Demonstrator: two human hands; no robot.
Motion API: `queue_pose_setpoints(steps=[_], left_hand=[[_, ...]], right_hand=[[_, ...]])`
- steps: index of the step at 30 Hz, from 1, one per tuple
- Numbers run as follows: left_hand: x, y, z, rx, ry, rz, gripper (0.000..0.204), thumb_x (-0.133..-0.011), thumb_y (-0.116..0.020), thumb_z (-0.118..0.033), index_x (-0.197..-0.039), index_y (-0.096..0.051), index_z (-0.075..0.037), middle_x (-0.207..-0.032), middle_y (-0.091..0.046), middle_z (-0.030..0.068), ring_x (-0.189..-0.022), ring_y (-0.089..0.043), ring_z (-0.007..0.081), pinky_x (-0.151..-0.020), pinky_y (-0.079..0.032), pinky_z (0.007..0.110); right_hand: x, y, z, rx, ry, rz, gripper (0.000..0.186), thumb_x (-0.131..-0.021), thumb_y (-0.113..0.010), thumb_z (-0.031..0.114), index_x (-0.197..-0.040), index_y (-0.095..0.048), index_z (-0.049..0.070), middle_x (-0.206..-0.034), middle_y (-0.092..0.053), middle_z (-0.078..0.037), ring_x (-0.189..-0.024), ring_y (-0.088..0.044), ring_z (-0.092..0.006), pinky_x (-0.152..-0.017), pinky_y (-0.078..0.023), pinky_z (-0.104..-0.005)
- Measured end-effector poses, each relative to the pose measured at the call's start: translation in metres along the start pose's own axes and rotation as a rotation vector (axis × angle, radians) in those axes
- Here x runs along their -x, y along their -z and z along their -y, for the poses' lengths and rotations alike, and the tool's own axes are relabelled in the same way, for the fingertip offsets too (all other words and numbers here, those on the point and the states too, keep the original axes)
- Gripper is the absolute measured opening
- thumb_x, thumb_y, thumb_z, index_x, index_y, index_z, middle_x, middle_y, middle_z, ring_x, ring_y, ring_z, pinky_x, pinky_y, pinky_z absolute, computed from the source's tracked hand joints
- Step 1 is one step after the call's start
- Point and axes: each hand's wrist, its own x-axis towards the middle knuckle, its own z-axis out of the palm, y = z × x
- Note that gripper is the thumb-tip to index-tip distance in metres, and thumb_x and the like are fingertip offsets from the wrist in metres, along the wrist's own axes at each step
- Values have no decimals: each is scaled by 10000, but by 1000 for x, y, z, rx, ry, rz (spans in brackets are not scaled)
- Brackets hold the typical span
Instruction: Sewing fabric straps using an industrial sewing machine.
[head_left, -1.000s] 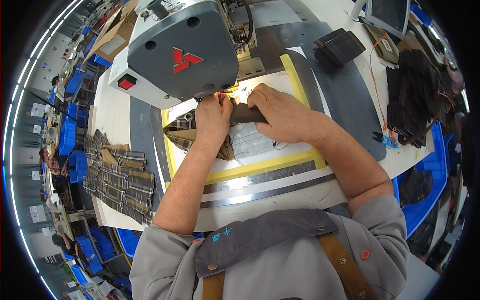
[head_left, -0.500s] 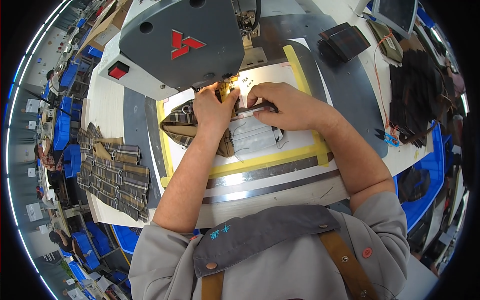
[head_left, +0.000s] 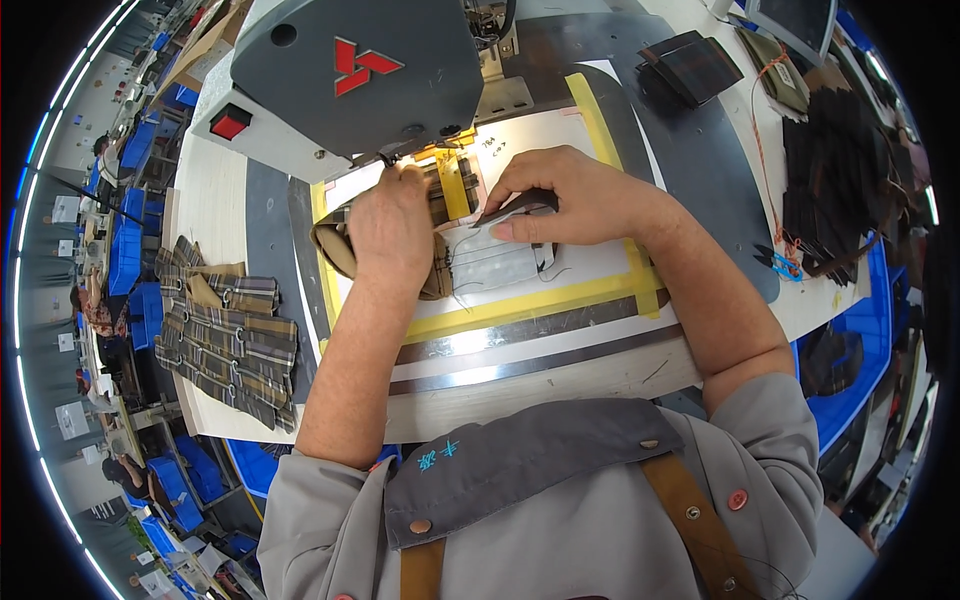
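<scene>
My left hand is curled, fingertips hidden just below the grey sewing machine head, over a plaid and tan fabric piece. What it grips is hidden. Beside it a yellow plate lies over plaid fabric under the needle light. My right hand pinches a dark brown strip above a translucent template with loose threads. Under them is a white board edged in yellow tape.
Plaid pieces with buckles lie left. Folded dark fabric, dark piled pieces, blue snips and a screen are right. A blue bin stands below. Co-workers sit far left, one in a patterned top.
My left hand has moved left, uncovering more of the yellow plate and plaid fabric under the light. My right hand has shifted slightly, and the dark strip now sits more tilted in its fingers.
</scene>
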Motion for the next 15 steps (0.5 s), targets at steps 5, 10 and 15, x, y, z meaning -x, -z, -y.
queue_pose_setpoints(steps=[5,10,15], left_hand=[[26,41,10,18,-233,2,300,-812,-799,-210,-1064,-705,-75,-1109,-714,74,-1032,-686,290,-892,-524,454],[62,53,7,79,-522,54,350,-788,-784,-139,-1134,-744,-105,-1174,-731,27,-1089,-676,202,-972,-470,445],[57,40,6,176,-586,-78,286,-796,-745,-107,-1082,-746,-108,-935,-729,1,-874,-689,175,-874,-491,377]], right_hand=[[-4,-2,3,26,-21,13,323,-931,-711,223,-1206,-735,54,-1093,-712,-131,-990,-684,-250,-890,-528,-333],[-3,-8,2,-40,-50,-136,381,-978,-626,203,-1276,-647,-34,-1160,-701,-170,-1023,-670,-249,-883,-528,-344],[-6,-13,8,-4,-68,-264,290,-938,-608,201,-1073,-686,-43,-1056,-723,-211,-970,-695,-358,-864,-545,-410]])
